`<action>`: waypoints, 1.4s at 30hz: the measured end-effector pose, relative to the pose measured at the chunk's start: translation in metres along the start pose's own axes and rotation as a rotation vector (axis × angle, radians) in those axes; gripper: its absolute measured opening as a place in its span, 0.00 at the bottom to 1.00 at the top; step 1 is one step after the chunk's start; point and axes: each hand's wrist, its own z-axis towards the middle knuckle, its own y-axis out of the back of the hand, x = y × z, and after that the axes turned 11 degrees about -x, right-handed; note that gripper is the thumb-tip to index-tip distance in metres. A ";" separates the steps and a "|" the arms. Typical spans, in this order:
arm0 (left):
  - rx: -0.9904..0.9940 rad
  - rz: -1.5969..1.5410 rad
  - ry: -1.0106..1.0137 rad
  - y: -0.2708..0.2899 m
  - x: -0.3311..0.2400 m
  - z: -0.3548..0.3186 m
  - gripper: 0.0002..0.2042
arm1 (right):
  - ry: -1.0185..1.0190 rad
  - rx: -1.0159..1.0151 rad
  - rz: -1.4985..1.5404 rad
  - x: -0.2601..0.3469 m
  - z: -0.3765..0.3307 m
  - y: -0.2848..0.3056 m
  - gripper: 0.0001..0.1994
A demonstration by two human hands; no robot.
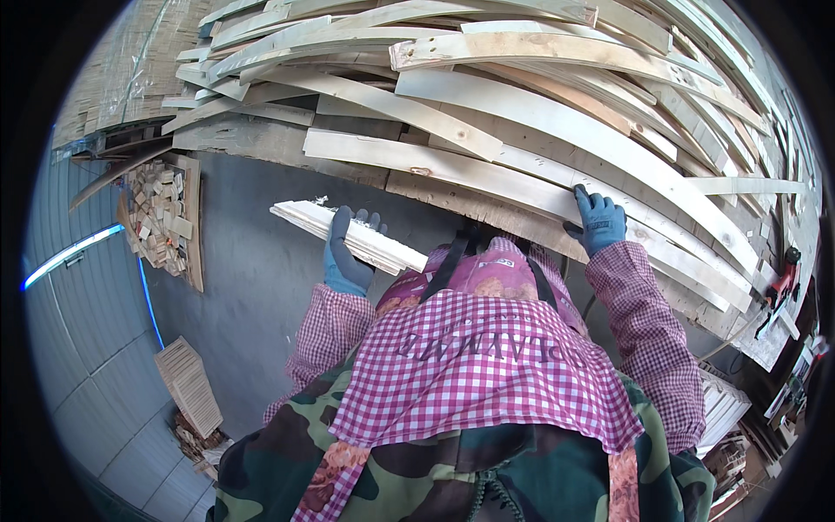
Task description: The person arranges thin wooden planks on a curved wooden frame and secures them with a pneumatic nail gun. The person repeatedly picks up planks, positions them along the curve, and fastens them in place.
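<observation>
My left hand (350, 252), in a blue-grey work glove, is closed around a small stack of short, pale wood strips (304, 214). The strips lie flat on each other and have rough, splintered edges; I hold them off the front of the table. On the right, my gloved right hand (600, 219) grips a long, pale wooden plank (452, 172) near the table's front edge. Its fingers lie over the plank's face and the thumb is at the near side. The undersides of the fingers are hidden.
Many long planks (557, 126) lie in a loose, crossing heap over the wooden table (235, 135). A box of wood offcuts (165, 209) stands left on the grey floor (252, 261), with a slatted stack (187, 383) nearer me. A red and black tool (787, 278) lies far right.
</observation>
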 end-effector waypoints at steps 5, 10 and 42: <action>0.066 -0.021 0.022 0.022 0.007 0.015 0.14 | 0.054 -0.217 0.015 -0.003 -0.012 -0.030 0.40; 0.055 -0.006 0.030 0.012 0.007 0.012 0.14 | -0.118 -0.244 0.116 0.020 -0.027 -0.053 0.41; 0.509 -0.081 -0.091 -0.011 -0.018 0.005 0.30 | -0.222 -0.409 0.192 -0.002 -0.040 0.037 0.30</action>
